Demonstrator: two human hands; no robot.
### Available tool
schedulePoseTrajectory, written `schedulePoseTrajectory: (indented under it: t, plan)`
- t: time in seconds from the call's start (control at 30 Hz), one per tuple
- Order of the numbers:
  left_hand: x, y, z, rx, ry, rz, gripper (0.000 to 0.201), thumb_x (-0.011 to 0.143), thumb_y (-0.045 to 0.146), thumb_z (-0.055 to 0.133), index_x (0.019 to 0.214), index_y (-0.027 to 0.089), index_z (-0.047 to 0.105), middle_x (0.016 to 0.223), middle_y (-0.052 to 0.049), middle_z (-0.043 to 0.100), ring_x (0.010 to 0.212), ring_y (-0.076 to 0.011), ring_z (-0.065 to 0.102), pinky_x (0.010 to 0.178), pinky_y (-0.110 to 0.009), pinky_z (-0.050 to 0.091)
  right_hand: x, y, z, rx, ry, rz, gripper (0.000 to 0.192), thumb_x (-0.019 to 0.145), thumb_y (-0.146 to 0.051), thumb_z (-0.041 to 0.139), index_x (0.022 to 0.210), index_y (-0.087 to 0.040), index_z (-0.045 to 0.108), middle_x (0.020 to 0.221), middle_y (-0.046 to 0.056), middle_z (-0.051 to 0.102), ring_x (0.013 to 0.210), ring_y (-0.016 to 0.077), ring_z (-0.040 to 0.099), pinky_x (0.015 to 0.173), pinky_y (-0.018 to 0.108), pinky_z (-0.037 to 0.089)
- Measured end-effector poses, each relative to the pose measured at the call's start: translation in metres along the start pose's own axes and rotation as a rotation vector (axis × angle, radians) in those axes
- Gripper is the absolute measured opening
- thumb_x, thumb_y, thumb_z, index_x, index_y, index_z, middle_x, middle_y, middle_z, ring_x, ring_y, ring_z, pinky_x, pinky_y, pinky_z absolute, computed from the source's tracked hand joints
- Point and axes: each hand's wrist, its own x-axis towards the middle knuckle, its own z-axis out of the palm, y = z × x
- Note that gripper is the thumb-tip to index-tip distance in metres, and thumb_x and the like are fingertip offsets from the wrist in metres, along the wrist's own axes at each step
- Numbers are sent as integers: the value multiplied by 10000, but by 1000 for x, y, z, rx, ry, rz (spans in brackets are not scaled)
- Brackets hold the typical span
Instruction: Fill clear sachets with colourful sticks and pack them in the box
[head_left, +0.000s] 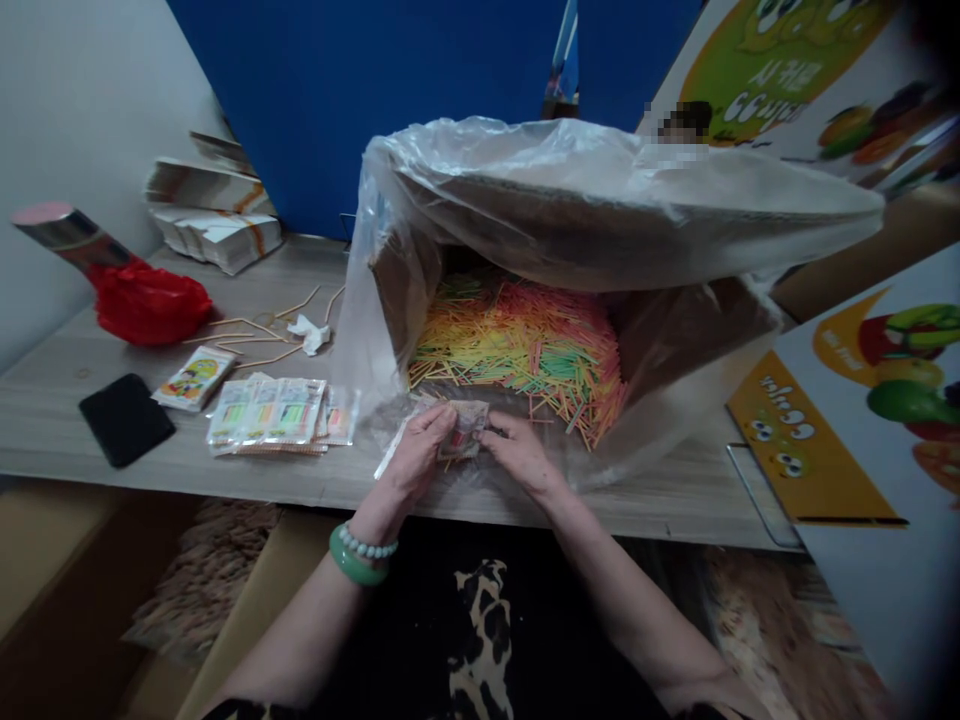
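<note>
Between my two hands is a small clear packet (469, 425) with a printed label, near the table's front edge. My left hand (421, 440) pinches its left side, and my right hand (521, 450) grips its right edge. Just beyond them a cardboard box (645, 350) lined with clear plastic lies open towards me. Thin multicoloured sticks (525, 350) in yellow, green, pink and orange are heaped inside, some spilling onto the plastic at the opening. What the packet contains is too blurred to make out.
Left of my hands lie flat printed packets (274, 412), a small stack of cards (196, 378) and a black flat object (126, 420). Behind them are bent tan sticks (255, 335), a red plastic bundle (150, 303) and stacked white cartons (217, 225). Printed fruit boxes (862, 400) stand right.
</note>
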Motion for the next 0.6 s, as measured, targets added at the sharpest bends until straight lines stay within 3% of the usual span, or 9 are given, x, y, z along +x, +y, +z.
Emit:
schedulePoseTrajectory:
  t: [0.13,0.23,0.33,0.4,0.5,0.53,0.6]
  plan:
    - [-6,1,6,61,-4,35,307,796,462,714,749,159,706,709,-15,624,691,-145,527,696,-284,435,0,-2,5,-43,77,-75,137,739,-265,582,626,-202,626,702,5,627,753,194,560,742,314,433]
    - [-12,10,9,158,45,72,252,800,389,699,734,148,730,706,-18,632,680,-148,522,644,-283,417,-1,-9,11,-78,13,-100,122,714,-261,584,609,-203,610,699,13,608,748,198,542,720,310,400]
    - [-16,25,-3,223,138,126,211,767,346,715,705,145,731,752,-34,651,730,-166,550,656,-285,431,-2,-10,17,-58,-52,-46,126,733,-294,572,658,-203,616,703,10,608,725,190,545,707,302,396]
    - [-16,40,-25,260,237,158,221,748,366,720,686,154,704,705,-21,628,668,-151,529,626,-278,425,-4,-7,18,-59,-88,-3,125,743,-305,567,741,-203,639,736,6,622,734,184,555,706,291,400]
    - [-9,61,-76,359,477,247,200,770,373,677,779,174,690,713,-4,612,667,-147,515,629,-266,403,-5,-3,15,-193,-25,82,126,749,-267,549,809,-201,637,784,8,638,771,182,569,713,277,392]
    - [-4,67,-94,599,636,325,173,804,338,633,789,176,691,765,-20,633,739,-167,549,681,-276,417,-5,-2,15,-267,8,104,116,756,-250,537,808,-202,630,785,7,639,775,181,571,710,273,385]
    - [4,75,-124,1074,839,283,175,853,257,556,795,163,692,880,-84,666,899,-232,582,795,-336,426,-6,-5,16,-420,38,123,117,786,-218,509,809,-207,623,796,11,651,785,184,580,699,267,371]
